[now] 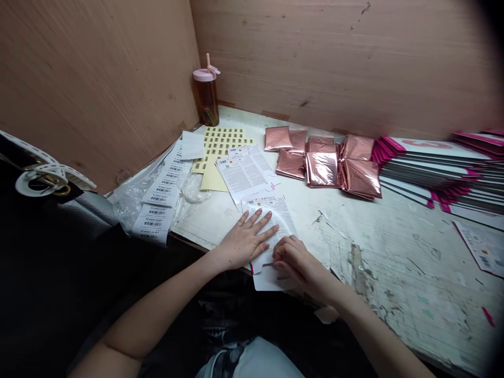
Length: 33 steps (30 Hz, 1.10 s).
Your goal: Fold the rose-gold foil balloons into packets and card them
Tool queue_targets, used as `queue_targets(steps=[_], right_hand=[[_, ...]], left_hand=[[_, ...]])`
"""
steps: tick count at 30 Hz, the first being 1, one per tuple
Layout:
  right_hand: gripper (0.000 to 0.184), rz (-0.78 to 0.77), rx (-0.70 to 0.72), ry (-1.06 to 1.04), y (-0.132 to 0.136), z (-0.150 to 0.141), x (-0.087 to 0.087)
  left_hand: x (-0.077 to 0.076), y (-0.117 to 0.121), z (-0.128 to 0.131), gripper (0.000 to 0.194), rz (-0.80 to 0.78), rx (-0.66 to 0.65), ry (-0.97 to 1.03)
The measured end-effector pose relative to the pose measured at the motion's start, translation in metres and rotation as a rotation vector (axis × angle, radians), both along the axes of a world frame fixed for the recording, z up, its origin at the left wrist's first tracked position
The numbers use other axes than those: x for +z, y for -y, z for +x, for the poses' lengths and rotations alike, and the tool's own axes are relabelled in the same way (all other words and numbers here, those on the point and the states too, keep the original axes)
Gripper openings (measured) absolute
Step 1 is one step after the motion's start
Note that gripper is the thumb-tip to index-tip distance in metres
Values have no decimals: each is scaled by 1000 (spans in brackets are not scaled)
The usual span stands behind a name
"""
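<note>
At the table's near edge lies a flat printed white cardboard sleeve (286, 218) with pink edges and a plain flap at its near end, which overhangs the edge. My left hand (244, 242) rests flat on the sleeve's left side, fingers spread. On the right side, my right hand (294, 258) is closed, its curled fingers against the sleeve near the flap; whatever they pinch, if anything, is hidden. Just beyond, more printed cards (244, 176) overlap yellow sheets of small barcode stickers (214, 180).
Folded rose-gold foil packets (321, 168) are piled at the back. To the right are fanned stacks of pink-edged sleeves (429, 168) and a single printed sleeve (482, 247). A barcode label strip (161, 197) hangs over the left edge by clear plastic. A lidded tumbler (207, 97) stands in the corner.
</note>
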State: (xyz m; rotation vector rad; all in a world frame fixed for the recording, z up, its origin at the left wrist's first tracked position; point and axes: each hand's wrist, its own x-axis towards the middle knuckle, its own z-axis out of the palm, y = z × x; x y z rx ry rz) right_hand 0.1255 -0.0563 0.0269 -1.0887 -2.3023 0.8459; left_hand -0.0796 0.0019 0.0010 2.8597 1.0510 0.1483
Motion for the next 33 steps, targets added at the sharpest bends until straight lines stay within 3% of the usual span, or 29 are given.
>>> queue_targets(steps=[4,10,12,15,17,19,21,24,27,29,31,33], right_hand=[[12,11,-2,-123,-8,-5,-8],[22,114,61,-24,-18,-17,-7],[20,112,54,12,-7,-11,2],[16,-46,4,45,28,12,16],[16,-193,51,100,56,29,25],[19,-244,131,162,76,40,32],[19,-138,105,162,83,41,33],[31,187,-104,151,73,31,22],[49,357,-61,250,59,22,3],[52,401,4,296,59,17,-8],[49,455,-10,317,64,11,-16],[47,511,-45,320,71,5,-21]], left_hand=[[-1,0,0,52,-5,4,8],[-2,2,-1,51,4,-6,46],[-3,1,-1,51,5,-3,48],[-3,-4,-3,53,-12,-2,64],[-2,-3,-4,49,-33,-32,87],[0,5,-3,41,-66,-114,125],[3,23,0,39,-100,-178,175],[7,61,1,46,-134,-149,225],[1,90,-5,73,-63,-122,276],[-9,98,-13,62,73,-129,374],[-20,101,-21,44,195,-145,500],[-27,102,-26,39,247,-147,593]])
